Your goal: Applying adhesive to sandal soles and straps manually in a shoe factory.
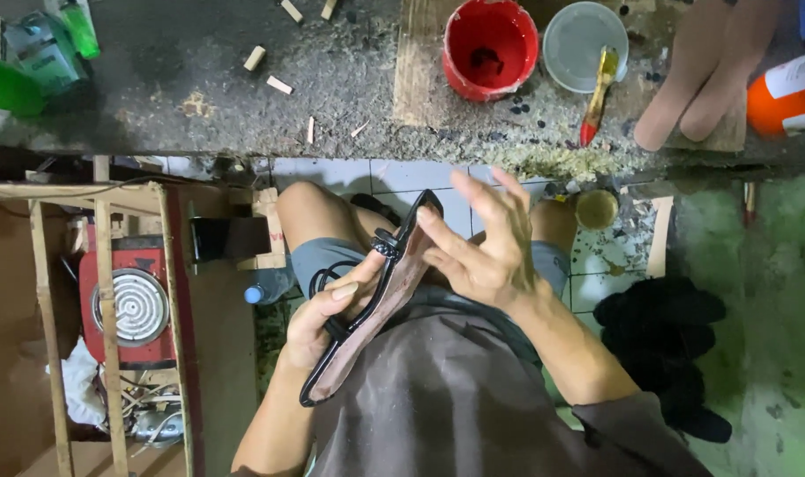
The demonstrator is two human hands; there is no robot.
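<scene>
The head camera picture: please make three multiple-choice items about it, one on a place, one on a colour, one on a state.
1. Where does the brush lie?
A. across the rim of the clear tub
B. inside the red bucket
C. on the floor tiles

2. What colour is the bucket on the workbench?
A. blue
B. red
C. yellow

3. How does the left hand meet the sandal?
A. it is apart from it
B. it grips it, thumb on the sole
C. it holds it only by a dangling strap

Answers:
1 A, its handle rests over the edge of the clear tub.
2 B, its wall and inside are red.
3 B, the fingers wrap the sandal's edge while the right hand touches it near the toe end with spread fingers.
</scene>
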